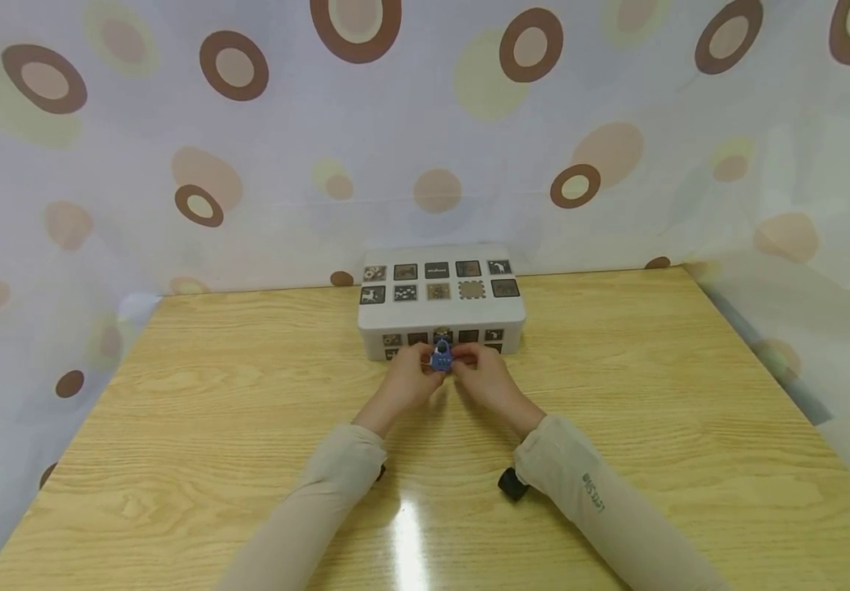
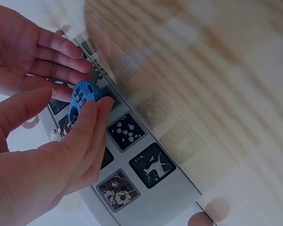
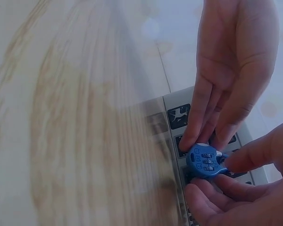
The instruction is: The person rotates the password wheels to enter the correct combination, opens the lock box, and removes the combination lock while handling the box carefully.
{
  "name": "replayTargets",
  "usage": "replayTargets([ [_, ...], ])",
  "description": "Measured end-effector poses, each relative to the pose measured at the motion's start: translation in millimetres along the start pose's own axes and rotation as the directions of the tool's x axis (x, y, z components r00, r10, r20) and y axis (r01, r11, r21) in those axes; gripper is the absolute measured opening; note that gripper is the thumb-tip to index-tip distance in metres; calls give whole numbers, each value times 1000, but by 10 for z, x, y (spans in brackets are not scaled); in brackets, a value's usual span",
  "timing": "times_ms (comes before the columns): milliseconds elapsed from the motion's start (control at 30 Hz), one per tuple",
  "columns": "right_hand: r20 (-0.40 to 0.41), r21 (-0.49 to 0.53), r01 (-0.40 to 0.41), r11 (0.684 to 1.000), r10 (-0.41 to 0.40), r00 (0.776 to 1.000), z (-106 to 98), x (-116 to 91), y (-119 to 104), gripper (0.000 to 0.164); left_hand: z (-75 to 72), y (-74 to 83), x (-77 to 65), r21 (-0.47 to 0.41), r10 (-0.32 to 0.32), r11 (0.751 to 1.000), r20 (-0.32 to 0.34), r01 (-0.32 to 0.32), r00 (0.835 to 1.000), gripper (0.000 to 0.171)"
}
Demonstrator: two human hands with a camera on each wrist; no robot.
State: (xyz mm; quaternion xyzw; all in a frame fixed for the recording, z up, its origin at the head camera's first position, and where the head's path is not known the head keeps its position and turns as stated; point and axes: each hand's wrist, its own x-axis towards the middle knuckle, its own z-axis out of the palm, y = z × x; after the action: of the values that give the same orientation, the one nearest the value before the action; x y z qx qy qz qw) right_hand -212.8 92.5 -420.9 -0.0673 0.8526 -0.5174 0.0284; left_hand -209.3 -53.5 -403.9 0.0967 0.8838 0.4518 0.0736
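Observation:
A small blue combination padlock [image 1: 442, 359] is at the front of a white box [image 1: 439, 312], just below the box's metal latch [image 1: 443, 334]. From the left my left hand [image 1: 406, 379] pinches the padlock's body near its edge. On the other side my right hand [image 1: 489, 379] has its thumb and fingers at the lock, by the shackle [image 3: 222, 162]. Number dials [image 3: 208, 161] show on the padlock's face in the right wrist view. Fingers partly hide the latch in both wrist views.
The box stands on a wood-grain table [image 1: 247, 394], near a patterned curtain [image 1: 425, 148] at the back. Dark picture squares [image 2: 153, 165] cover its lid and front. A black wrist device [image 1: 513, 484] shows beneath the right sleeve [image 1: 595, 484].

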Motion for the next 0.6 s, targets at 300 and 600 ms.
replayTargets([
  [300,-6,38,-41,998,42,999,-5,7,-5,26,26,12,-20,13,-7,1000,-34,7,999,42],
  [600,13,197,-89,976,88,996,4,14,-3,25,61,89,-82,101,16,995,-100,-6,995,43],
])
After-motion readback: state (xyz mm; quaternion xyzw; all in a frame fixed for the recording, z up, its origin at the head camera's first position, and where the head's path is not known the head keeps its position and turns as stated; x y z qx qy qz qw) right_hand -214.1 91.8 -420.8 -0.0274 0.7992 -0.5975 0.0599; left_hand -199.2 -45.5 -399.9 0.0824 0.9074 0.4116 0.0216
